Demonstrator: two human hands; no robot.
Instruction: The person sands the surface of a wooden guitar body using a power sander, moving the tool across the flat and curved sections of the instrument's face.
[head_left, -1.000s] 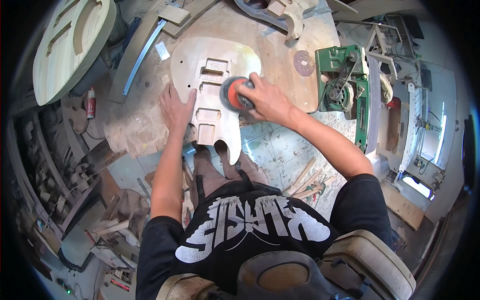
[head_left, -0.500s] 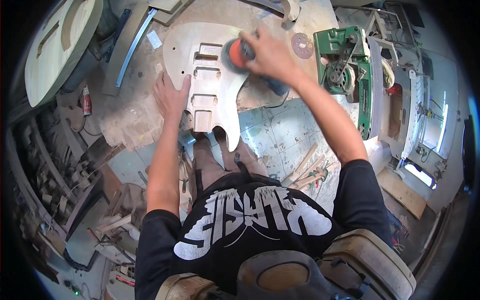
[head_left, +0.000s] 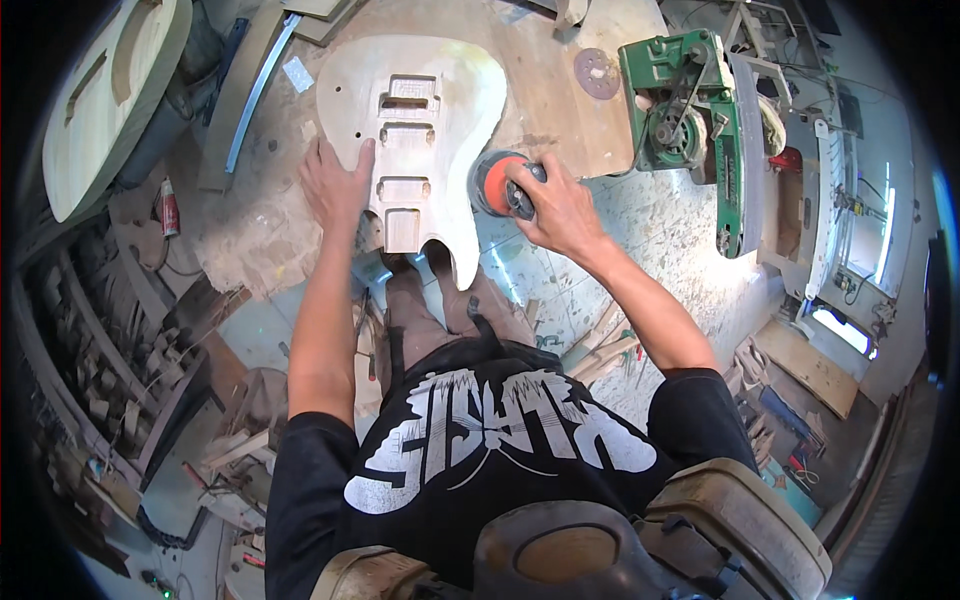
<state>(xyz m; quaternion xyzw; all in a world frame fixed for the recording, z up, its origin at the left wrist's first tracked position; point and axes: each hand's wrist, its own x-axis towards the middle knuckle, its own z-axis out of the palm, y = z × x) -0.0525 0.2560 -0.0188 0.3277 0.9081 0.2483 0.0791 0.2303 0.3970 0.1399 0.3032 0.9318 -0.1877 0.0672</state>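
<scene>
A pale wooden electric guitar body lies on the workbench, several rectangular pockets cut into its face. Its horn end sticks out over the bench edge toward me. At its left edge rests my left hand, fingers spread flat and thumb against the wood. My right hand is wrapped round an orange and black orbital sander. The sander is tilted, its round pad facing the inward curve of the body's right edge. Whether the pad touches the wood I cannot tell.
Beyond the right hand stands a green belt-driven machine. A round sanding disc lies on the workbench. At the far left is another guitar body, with a red tube below it. Wood offcuts lie on the floor.
My right hand has brought the sander from the top face of the guitar body down toward me, to its right edge. The left hand stays at the left edge.
</scene>
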